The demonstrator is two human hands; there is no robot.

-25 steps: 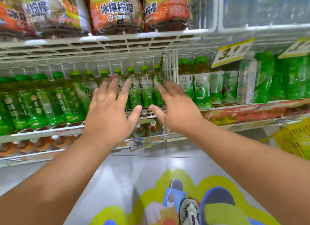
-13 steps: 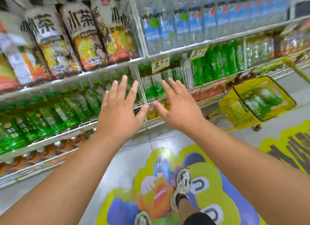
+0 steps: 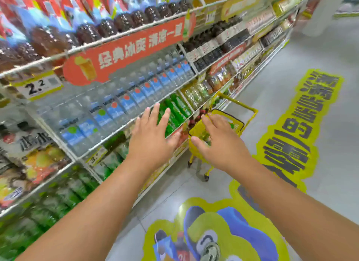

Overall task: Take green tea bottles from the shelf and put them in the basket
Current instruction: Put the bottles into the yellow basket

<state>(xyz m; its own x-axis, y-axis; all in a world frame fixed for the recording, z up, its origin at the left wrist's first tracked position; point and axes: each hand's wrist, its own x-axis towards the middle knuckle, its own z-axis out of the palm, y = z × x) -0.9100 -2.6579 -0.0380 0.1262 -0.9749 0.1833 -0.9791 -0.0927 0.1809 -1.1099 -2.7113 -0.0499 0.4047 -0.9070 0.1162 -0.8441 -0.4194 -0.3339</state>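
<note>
Two bare hands are stretched forward in front of a long shelf (image 3: 108, 41) of drinks. The left hand (image 3: 150, 139) is flat, its fingers (image 3: 155, 113) spread open, and it holds nothing. The right hand (image 3: 219, 144) is also open with the palm down, its fingers (image 3: 210, 119) apart, and it grips nothing.

The green tea bottles (image 3: 175, 110) stand on a lower level of the shelf, just behind the left hand; about three can be told apart there, the rest are blurred together. More green bottles (image 3: 64, 194) stand lower on the left, too blurred to count.

One yellow basket (image 3: 240, 124) stands on the floor (image 3: 281, 52) close to the shelf, partly hidden by the right hand. It has one raised handle (image 3: 250, 108), and green things can be seen inside it, but I cannot count them.

Above the tea there is one row of water bottles (image 3: 124, 103) with blue labels, and over it one orange banner (image 3: 126, 50). One price tag (image 3: 37, 86) reads 2.2. On the floor two yellow-edged stickers are visible: one with a picture (image 3: 223, 231) near the person, one with black letters (image 3: 295, 128) on the right.
</note>
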